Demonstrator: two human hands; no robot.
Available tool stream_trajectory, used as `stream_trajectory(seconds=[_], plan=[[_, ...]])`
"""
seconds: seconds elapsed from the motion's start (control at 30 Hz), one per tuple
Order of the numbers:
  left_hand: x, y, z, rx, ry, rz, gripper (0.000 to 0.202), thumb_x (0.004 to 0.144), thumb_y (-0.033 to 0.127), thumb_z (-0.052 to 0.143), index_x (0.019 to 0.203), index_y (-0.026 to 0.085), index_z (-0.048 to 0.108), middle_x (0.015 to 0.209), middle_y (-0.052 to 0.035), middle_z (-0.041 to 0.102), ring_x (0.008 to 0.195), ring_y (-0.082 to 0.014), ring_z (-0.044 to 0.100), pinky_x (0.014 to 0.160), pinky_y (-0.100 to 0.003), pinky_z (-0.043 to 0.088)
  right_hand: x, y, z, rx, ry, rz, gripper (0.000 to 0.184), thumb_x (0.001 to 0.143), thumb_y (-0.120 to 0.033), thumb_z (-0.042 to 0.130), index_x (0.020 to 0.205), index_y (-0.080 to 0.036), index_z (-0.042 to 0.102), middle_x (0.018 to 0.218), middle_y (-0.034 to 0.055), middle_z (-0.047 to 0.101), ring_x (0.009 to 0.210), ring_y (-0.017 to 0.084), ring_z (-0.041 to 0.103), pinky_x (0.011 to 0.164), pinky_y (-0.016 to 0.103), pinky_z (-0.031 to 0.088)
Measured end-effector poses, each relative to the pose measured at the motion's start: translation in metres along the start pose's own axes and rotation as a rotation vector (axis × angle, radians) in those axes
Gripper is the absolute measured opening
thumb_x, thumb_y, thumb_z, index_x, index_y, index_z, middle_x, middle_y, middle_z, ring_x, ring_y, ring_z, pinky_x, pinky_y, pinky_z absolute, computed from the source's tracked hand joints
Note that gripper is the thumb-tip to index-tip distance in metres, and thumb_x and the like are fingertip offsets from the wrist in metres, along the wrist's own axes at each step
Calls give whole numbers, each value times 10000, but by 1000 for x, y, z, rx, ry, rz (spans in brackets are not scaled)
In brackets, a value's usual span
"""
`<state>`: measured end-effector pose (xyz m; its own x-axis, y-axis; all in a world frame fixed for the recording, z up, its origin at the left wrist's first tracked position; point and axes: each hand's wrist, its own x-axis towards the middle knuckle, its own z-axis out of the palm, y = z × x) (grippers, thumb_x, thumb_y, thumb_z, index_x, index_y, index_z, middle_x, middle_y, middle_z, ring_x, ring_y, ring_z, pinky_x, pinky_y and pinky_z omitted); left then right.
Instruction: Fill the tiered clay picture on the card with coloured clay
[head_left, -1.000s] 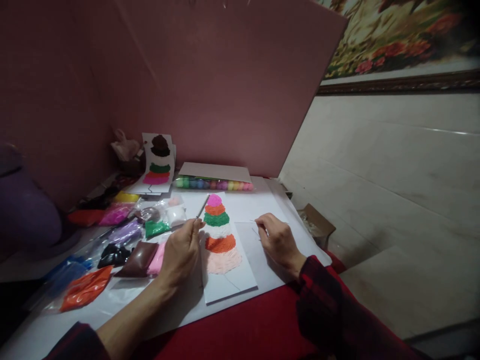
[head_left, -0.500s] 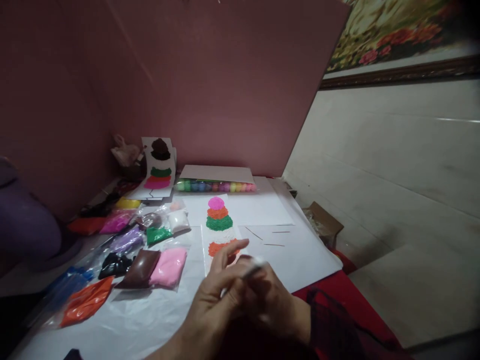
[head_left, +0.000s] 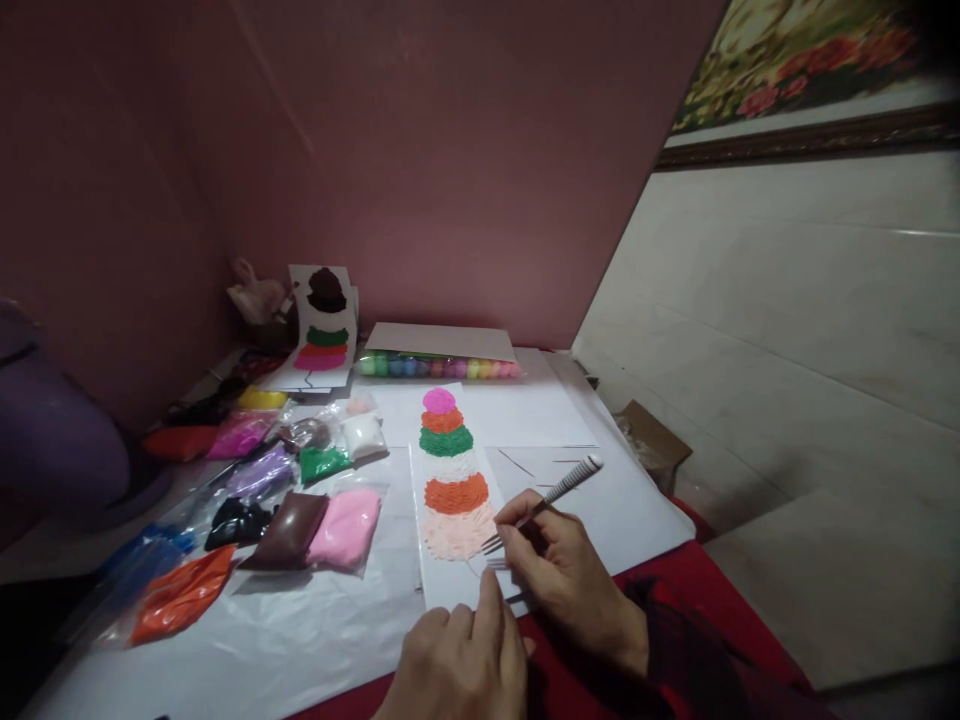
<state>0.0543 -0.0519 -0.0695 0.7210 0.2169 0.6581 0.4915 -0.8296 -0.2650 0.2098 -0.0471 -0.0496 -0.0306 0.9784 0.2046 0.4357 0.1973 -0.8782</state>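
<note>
My right hand (head_left: 566, 570) grips a fork (head_left: 559, 490) with a striped handle, its tines pointing down-left at the edge of the pale peach clay. That clay is the lowest band of a layered clay picture (head_left: 456, 494) on a white card (head_left: 442, 590); above it come orange, white, green, orange and a pink top. At the card's lower edge is my left hand (head_left: 469, 650), index finger stretched out against the card and the other fingers partly curled. It holds nothing that I can see.
Bags of coloured clay, among them brown (head_left: 286, 532), pink (head_left: 346, 528) and orange (head_left: 184, 595), lie to the left. Behind stand a similar clay picture (head_left: 326, 335) and a pack of coloured clay (head_left: 439, 367). Thin sticks (head_left: 516, 462) lie on the white paper at right.
My hands were together in front of the card, around a blurred object. Now they are apart, with the fork lowered to the peach clay and my left index finger down at the card's edge.
</note>
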Motion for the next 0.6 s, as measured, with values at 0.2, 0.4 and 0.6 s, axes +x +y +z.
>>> stream_trajectory(seconds=[0.2,0.4,0.6], plan=[[-9,6,6,-23,-147,-16,97,764,137,541,719,145,626,852,-157,723,424,-192,578,309,-282,421,2,2,8,-13,-42,-15,74,871,-183,460,818,-171,510,521,-59,425,433,86,409,410,189,342],[-8,7,5,-52,-176,-35,84,750,118,543,714,160,607,839,-151,720,403,-196,552,297,-295,402,4,-1,11,-73,-64,-60,102,851,-136,452,794,-166,531,549,-46,447,453,87,391,423,191,335],[-9,6,4,-72,-200,-34,117,777,109,497,721,169,581,809,-143,709,412,-196,553,310,-290,397,3,1,12,-104,-73,-56,102,853,-137,450,797,-172,528,560,-42,467,483,98,424,468,201,368]])
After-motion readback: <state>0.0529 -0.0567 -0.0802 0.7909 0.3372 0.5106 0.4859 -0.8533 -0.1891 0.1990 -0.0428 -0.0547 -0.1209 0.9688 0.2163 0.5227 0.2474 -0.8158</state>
